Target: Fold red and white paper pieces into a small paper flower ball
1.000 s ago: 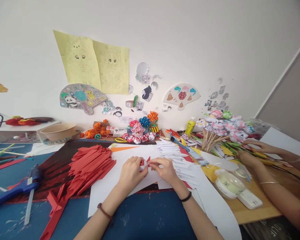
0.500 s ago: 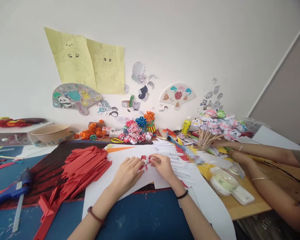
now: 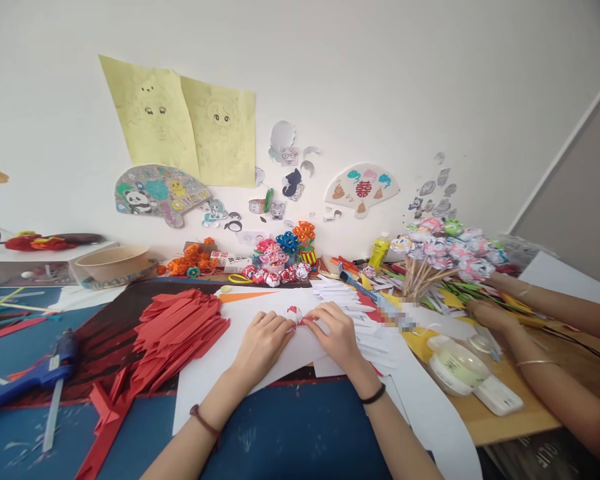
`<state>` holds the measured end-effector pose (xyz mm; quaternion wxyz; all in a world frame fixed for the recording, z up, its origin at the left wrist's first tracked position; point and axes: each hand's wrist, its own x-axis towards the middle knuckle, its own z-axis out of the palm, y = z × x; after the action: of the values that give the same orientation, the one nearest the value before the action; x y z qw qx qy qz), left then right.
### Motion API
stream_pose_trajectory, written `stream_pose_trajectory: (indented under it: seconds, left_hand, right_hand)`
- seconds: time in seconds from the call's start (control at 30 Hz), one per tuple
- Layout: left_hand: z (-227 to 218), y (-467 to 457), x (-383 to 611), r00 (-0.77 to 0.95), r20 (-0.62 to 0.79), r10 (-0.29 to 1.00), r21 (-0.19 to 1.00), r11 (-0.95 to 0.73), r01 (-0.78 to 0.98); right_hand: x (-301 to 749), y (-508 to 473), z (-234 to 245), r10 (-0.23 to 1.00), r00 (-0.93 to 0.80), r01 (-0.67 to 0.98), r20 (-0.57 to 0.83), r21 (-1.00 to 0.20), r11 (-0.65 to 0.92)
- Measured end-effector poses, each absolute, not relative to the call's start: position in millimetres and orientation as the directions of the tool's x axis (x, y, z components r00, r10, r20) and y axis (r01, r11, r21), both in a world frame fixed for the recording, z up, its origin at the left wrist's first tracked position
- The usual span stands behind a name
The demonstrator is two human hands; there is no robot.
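A small red and white folded paper piece (image 3: 294,313) is pinched between my two hands, above the white paper sheet (image 3: 205,373). My left hand (image 3: 266,343) grips it from the left, fingers curled. From the right, my right hand (image 3: 336,333) holds its red end between thumb and forefinger. The lower part of the piece is hidden behind my fingers. Behind my hands lies a row of finished red and white paper pieces (image 3: 275,275). To the left is a heap of folded red paper strips (image 3: 180,337); folded white paper strips (image 3: 347,303) lie to the right.
A blue glue gun (image 3: 40,373) with a glue stick lies at the left. A bowl (image 3: 113,261) stands behind it. At the right are paper flowers on sticks (image 3: 437,250), a plastic jar (image 3: 457,367) and another person's arms (image 3: 555,367).
The view has shifted slightly left. My hands have closed in around the piece, which has turned. The other person's hands have moved among the stems at the right.
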<state>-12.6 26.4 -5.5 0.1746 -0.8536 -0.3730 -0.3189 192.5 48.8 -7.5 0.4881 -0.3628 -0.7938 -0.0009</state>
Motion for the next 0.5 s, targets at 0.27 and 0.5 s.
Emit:
stream_pose_trajectory:
  seconds: [0.27, 0.5]
  left_hand:
    - [-8.0, 27.4, -13.2, 0.541, 0.673, 0.504, -0.096, -0.666, 0.740]
    - [-8.7, 27.0, -13.3, 0.545, 0.684, 0.485, -0.118, -0.663, 0.739]
  right_hand:
    - [185.9, 46.8, -12.0, 0.497, -0.433, 0.539, 0.752, -0.226, 0.812]
    - [187.3, 46.4, -11.7, 0.482, -0.451, 0.545, 0.751, -0.196, 0.815]
